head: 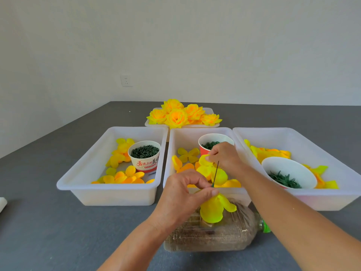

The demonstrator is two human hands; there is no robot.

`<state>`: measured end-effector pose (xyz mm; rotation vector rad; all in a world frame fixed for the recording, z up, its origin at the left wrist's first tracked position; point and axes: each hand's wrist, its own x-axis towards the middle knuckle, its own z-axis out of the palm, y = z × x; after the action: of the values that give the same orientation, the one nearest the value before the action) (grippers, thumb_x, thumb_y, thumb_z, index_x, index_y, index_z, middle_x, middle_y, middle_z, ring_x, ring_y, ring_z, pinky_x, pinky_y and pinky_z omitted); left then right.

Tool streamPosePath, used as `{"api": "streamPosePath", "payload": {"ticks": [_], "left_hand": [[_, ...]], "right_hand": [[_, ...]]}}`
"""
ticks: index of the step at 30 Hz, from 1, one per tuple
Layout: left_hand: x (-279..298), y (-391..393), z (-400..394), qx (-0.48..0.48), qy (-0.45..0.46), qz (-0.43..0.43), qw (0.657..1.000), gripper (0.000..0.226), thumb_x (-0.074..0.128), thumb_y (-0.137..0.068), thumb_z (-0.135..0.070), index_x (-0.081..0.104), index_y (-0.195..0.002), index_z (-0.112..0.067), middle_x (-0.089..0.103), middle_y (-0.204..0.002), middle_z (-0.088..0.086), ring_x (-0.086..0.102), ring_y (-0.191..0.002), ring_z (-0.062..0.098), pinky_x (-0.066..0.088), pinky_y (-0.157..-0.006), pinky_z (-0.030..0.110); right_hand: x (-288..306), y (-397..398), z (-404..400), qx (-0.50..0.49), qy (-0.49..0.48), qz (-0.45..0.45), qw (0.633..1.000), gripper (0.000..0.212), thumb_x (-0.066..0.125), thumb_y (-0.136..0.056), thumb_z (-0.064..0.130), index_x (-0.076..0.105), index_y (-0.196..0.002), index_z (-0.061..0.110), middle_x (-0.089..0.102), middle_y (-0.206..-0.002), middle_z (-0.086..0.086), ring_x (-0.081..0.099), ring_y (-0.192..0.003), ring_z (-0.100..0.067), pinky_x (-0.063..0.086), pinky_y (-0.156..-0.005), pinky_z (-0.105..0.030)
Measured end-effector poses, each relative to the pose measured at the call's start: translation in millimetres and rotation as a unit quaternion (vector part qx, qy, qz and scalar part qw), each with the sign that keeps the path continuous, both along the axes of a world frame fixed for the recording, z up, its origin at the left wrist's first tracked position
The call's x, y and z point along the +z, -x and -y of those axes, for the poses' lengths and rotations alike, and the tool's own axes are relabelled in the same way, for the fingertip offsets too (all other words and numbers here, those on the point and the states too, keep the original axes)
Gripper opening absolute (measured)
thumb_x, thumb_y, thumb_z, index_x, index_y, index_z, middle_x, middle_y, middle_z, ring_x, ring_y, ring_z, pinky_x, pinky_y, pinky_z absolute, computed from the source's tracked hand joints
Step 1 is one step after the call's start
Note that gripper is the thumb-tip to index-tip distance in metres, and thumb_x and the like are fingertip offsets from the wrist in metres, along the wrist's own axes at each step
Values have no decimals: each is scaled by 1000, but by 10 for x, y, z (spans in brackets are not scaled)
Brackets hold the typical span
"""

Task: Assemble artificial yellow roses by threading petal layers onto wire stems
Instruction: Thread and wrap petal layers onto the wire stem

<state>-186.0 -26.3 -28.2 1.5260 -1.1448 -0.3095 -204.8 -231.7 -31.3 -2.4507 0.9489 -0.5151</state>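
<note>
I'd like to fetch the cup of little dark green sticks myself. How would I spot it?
Find the left white tray of the three side by side. The paper cup stands at its far right, among yellow petals. Unlike the other cups, it has red lettering on white and holds straight pegs, not loops.

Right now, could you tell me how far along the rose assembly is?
Done: several finished yellow fabric roses piled on the far tray. In hand: the left hand holds a thin green wire stem with petals; the right hand brings another yellow petal layer. Left: loose petals fill the trays.
</note>
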Motion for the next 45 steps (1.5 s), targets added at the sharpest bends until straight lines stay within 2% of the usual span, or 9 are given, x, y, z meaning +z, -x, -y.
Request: {"api": "streamPosePath", "payload": {"ticks": [6, 10, 13, 19, 22, 28, 34, 39, 45], "left_hand": [[-1, 16, -7, -3, 7, 1, 1000, 11, 77, -73, -20, 69, -66, -18, 66, -76, -4, 60, -77, 6, 46, -72, 14], [14, -9, -20, -13, 7, -7, 1000, 25, 66, -76, -41, 72, -71, -17, 67, -78, 1, 62, -79, 11, 48, -74, 22], [115, -29, 0, 5, 35, -56, 998, 36, 57, -79, -51, 74, -75, -20, 71, -76, -4, 65, -76, 5, 48, -67, 15], [350, -239, 311, 142, 28, 30, 989, 12, 74, -76, -29, 67, -83, -22, 68, -84, -6, 62, -80, 10, 51, -70, 25], [397, -276, 484, 94, -39, 15, 995, 25, 77, -74, -24, 67, -94, -13, 67, -86, -1, 61, -80, 12, 51, -71, 27], [397, -240, 551, 20, -4, -90, 996, 12, 70, -78, 0, 68, -75, -11, 65, -62, -2, 56, -58, 5, 46, -56, 20], [430, -262, 523, 55, 70, -224, 970, 13, 67, -79, 1, 65, -73, -10, 63, -68, 7, 58, -59, 15, 48, -52, 20], [428, -201, 498, 23, 79, -274, 958, 5, 64, -82, -2, 66, -83, -6, 64, -83, 15, 58, -76, 26, 49, -73, 35], [408, -193, 431, 1, 87, -266, 960, 7, 65, -80, -2, 67, -87, -1, 68, -81, 16, 63, -72, 23, 54, -70, 34]], "right_hand": [[60, 241, 69, -47, -31, 167, 984, 17, 68, -83, 15, 63, -73, 2, 59, -67, -10, 53, -66, -26, 32, -58, -27], [133, 385, 13, 6, -102, 299, 949, 26, 68, -83, 8, 53, -65, 18, 54, -58, -1, 49, -52, -13, 45, -61, -34], [202, 447, -69, 40, -80, 338, 937, 26, 70, -82, 9, 54, -66, 23, 56, -58, 5, 49, -49, 0, 42, -56, -23], [343, 493, -257, 119, -43, 351, 928, 14, 72, -79, 7, 62, -72, 14, 59, -67, 9, 53, -59, 5, 40, -60, -10], [406, 514, -354, 155, -42, 347, 924, 12, 74, -77, 6, 65, -73, 14, 62, -69, 7, 55, -63, 3, 44, -62, -14], [487, 581, -466, 165, -93, 359, 914, 11, 76, -74, 13, 69, -81, 18, 70, -79, 3, 63, -77, -3, 49, -72, -20], [440, 746, -399, 80, -326, 343, 877, 64, 72, -58, 46, 64, -114, 16, 70, -105, -1, 65, -99, -10, 50, -82, -23], [398, 732, -535, 152, -421, 329, 831, 22, 73, -61, 20, 72, -81, 11, 73, -77, -6, 70, -69, -17, 57, -59, -28], [389, 693, -599, 133, -384, 349, 844, 4, 74, -68, 15, 73, -72, 13, 70, -73, -9, 67, -67, -21, 56, -71, -41]]}}
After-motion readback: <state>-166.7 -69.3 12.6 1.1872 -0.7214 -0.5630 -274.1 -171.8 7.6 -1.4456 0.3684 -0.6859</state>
